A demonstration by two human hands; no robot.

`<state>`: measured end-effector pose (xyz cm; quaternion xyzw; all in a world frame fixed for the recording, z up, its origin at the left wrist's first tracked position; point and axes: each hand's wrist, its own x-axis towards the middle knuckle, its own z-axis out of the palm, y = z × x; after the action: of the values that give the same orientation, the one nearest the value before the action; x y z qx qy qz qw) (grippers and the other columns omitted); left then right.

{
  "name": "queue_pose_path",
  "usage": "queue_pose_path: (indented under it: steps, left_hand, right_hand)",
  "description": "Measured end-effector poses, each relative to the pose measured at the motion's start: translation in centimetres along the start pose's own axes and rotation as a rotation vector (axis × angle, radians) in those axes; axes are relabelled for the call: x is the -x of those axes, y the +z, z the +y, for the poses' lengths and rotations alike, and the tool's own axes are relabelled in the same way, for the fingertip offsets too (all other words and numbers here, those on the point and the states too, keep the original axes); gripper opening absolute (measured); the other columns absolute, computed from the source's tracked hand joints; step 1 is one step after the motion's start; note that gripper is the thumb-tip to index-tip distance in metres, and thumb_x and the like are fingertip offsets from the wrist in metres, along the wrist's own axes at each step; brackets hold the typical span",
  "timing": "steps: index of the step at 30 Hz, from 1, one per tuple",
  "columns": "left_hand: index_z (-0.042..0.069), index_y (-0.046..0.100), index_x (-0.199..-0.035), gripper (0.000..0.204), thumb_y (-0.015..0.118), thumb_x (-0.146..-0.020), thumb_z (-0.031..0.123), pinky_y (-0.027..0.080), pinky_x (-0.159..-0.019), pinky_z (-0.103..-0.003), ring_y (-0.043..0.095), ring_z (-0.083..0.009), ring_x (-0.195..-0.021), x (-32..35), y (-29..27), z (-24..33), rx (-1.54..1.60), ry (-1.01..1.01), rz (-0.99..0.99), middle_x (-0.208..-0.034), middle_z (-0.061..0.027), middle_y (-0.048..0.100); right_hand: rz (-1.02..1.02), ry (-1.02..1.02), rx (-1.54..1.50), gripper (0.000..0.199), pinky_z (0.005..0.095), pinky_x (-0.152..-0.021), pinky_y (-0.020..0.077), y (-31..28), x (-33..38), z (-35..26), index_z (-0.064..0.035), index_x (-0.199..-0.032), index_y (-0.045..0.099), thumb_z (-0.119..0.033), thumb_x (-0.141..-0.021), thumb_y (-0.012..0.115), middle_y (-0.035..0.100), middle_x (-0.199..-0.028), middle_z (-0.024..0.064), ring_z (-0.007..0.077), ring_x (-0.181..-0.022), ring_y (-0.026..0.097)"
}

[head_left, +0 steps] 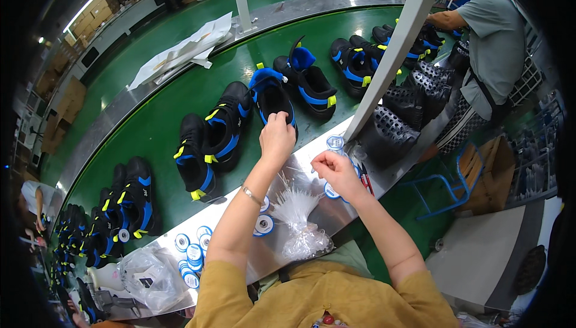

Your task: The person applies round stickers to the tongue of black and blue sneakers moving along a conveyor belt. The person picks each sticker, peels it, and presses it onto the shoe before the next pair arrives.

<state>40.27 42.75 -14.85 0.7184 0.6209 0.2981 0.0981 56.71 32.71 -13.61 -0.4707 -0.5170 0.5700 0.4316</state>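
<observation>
One green belt [150, 136] curves past one metal surface [264, 253]. On the belt, one black-and-blue shoe [275, 97] is partly hidden by your left hand [278, 139]; whether its curled fingers grip anything, I cannot tell. Near one flared bundle of clear plastic strands [296, 208], your right hand [339, 175] pinches its fingertips together. Round tags [195, 253] overlap, uncountable.

Left hand [278, 139] at shoe [272, 99] (black-blue) — right hand [337, 173] near discs [335, 143].
</observation>
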Motion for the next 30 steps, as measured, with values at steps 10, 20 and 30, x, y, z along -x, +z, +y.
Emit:
queue_pose_path:
  steps: [10, 20, 30]
  left_hand:
    - [-0.001, 0.047, -0.103, 0.043, 0.076, -0.077, 0.016, 0.049, -0.081, -0.04, 0.06, -0.0365, -0.094, 2.7, -1.4, 0.2, 0.228, -0.414, 0.154, -0.098, -0.0191, 0.054]
    - [0.001, 0.057, -0.085, 0.022, 0.076, -0.082, 0.013, 0.052, -0.058, -0.023, 0.064, -0.0119, -0.065, 2.8, -2.3, -2.1, 1.003, -0.689, -0.081, -0.079, -0.007, 0.065]
    - [-0.001, 0.06, -0.096, 0.009, 0.064, -0.09, 0.005, 0.056, -0.069, -0.026, 0.065, -0.0146, -0.075, 3.9, -2.7, -3.8, 1.349, -0.719, -0.18, -0.087, -0.007, 0.065]
  right_hand:
    - [0.07, -0.336, 0.422, 0.009, 0.0383, -0.062, 0.0479, 1.8, -6.0, -1.4, -0.0014, -0.088, 0.061, -0.01, -0.086, 0.061, 0.066, -0.08, 0.0153, 0.0324, -0.07, 0.063]
    - [0.073, -0.445, 0.77, 0.01, 0.0465, -0.066, 0.0497, 1.9, -7.8, -0.2, -0.0067, -0.086, 0.062, -0.015, -0.088, 0.057, 0.063, -0.08, 0.0142, 0.0364, -0.077, 0.063]
    - [0.074, -0.479, 0.85, 0.01, 0.046, -0.066, 0.0508, 2.3, -8.6, 1.1, -0.0084, -0.086, 0.062, -0.016, -0.088, 0.056, 0.062, -0.081, 0.013, 0.0347, -0.077, 0.063]
